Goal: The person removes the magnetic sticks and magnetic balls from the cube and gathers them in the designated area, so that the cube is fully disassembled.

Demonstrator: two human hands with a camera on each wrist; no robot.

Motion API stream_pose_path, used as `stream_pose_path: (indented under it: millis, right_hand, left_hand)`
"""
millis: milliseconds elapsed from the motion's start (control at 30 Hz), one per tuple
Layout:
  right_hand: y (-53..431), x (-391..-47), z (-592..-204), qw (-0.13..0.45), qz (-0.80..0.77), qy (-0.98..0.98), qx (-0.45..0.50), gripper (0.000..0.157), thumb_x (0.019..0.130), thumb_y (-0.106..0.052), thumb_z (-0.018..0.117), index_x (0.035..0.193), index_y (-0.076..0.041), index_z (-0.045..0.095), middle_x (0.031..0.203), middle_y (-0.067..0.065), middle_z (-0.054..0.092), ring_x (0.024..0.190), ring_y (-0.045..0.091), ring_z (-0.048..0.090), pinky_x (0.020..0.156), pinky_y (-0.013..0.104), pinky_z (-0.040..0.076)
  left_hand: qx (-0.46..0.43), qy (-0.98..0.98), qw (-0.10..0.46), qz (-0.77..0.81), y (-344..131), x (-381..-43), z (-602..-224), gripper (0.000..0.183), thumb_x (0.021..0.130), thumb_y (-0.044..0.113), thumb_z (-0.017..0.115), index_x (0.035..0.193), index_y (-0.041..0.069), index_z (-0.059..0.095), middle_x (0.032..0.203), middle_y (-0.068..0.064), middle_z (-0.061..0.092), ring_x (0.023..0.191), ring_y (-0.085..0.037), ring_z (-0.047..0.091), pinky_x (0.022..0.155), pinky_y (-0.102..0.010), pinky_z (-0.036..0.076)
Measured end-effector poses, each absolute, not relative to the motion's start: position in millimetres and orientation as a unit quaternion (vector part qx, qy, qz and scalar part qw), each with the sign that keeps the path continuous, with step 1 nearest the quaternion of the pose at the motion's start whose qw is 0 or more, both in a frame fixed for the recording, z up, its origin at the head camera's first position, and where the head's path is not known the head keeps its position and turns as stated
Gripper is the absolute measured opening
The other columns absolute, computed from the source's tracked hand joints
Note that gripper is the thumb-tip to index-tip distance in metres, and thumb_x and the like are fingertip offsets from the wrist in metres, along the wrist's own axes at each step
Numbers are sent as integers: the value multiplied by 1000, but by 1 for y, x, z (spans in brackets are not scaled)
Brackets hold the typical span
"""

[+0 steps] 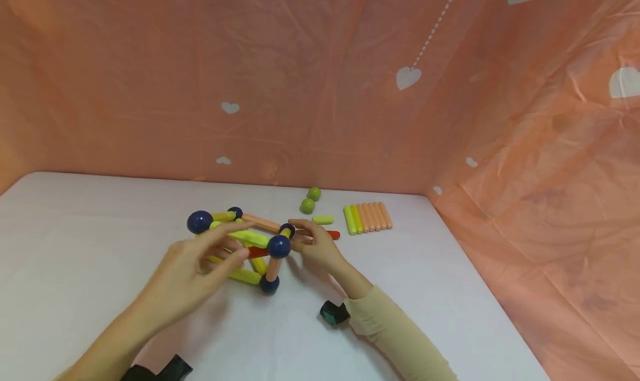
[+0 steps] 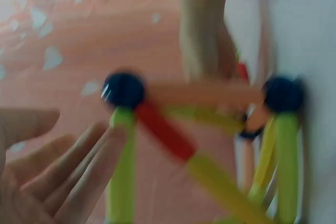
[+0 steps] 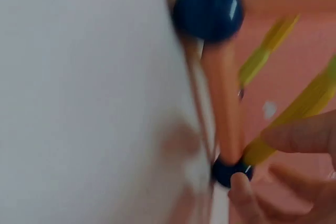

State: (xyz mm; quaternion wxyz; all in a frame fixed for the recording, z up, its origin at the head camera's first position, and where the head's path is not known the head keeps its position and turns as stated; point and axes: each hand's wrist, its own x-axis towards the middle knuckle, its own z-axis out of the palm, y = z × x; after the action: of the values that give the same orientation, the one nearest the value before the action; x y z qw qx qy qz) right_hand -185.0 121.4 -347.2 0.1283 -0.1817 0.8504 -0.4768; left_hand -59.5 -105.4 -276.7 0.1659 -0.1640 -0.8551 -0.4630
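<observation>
A box-like frame of toy building sticks (image 1: 247,237) and navy balls (image 1: 279,246) stands on the white table, with a red and yellow stick (image 2: 168,135) slanting across one side. My left hand (image 1: 187,270) is at its near left side, fingers extended. In the left wrist view those fingertips overlap an upright green stick (image 2: 122,177), and the thumb stays apart. At the far right corner, my right hand (image 1: 320,253) pinches the frame. Its thumb is on a navy ball (image 3: 223,171) and its index finger on the yellow stick (image 3: 304,100) joined there.
Two green balls (image 1: 307,205) sit at the back. Beside them lie a short light-green stick (image 1: 323,220) and a row of peach, yellow and green sticks (image 1: 370,217). A red stick (image 1: 334,235) pokes out behind my right hand. An orange cloth (image 1: 320,92) borders the table.
</observation>
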Motion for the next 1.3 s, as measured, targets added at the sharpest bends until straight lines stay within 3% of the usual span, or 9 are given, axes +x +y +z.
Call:
stream_pose_path:
  millis: [67,167,300,367,567,900,1000,1167,1300]
  right_hand:
    - [125,-173,-344,147,-487,843,-175,49,89,-10,64,136,-7,50,136,15,53,123,34,52,101,48,45]
    - [129,-156,-343,185,-484,838,-172,52,86,-13,69,134,-10,50,130,14,56,118,30,56,98,45,48]
    - [125,-143,-347,225,-463,838,-182,57,82,-21,76,133,-15,50,125,9,59,110,20,58,94,37,50]
    - [120,-140,-349,225,-449,843,-195,59,81,-23,78,132,-18,50,121,5,60,103,16,59,89,31,51]
    - [112,-146,-351,209,-423,846,-249,49,82,-16,77,125,-14,54,110,1,62,94,14,56,79,21,49]
    - [119,-167,-340,213,-407,855,-240,26,86,-13,70,111,-9,64,114,6,65,100,18,58,89,30,49]
    - [125,-164,-328,168,-412,858,-256,30,86,-15,70,114,-8,62,116,9,64,102,22,61,87,31,52]
    - [134,-159,-301,47,-417,851,-317,59,81,-19,77,134,-13,52,129,5,54,106,19,56,83,32,51]
    - [130,-162,-286,-42,-369,825,-425,44,82,-17,76,123,-12,61,121,4,56,105,15,50,77,31,48]
  left_hand:
    - [-137,-847,242,-452,-118,-64,-274,31,88,12,70,118,17,66,97,1,68,86,7,58,76,-9,48]
    - [-112,-840,290,-444,-137,-75,-274,27,86,10,72,113,12,69,112,-5,63,106,-6,54,97,-27,44]
    - [-131,-860,209,-447,-150,-90,-283,29,89,20,70,117,14,66,125,-8,56,123,-33,45,95,-67,32]
    - [-140,-866,169,-449,-152,-93,-289,30,90,24,69,118,16,65,124,-7,57,124,-36,45,95,-69,32]
    - [-133,-874,167,-437,-147,-92,-299,24,89,27,70,112,22,68,112,1,62,110,-14,52,92,-45,42]
    - [-140,-870,215,-422,-133,-89,-303,21,85,20,74,104,13,69,102,-4,67,105,-23,52,86,-41,40]
    - [-137,-869,204,-429,-134,-91,-304,23,86,21,73,107,14,69,107,-6,67,106,-23,54,87,-28,42]
    - [-136,-875,183,-426,-135,-92,-304,24,89,25,70,111,15,67,111,-7,65,106,-22,53,81,-7,37]
    - [-131,-879,171,-424,-135,-92,-305,26,90,28,68,112,14,66,113,-8,64,107,-23,53,80,-7,38]
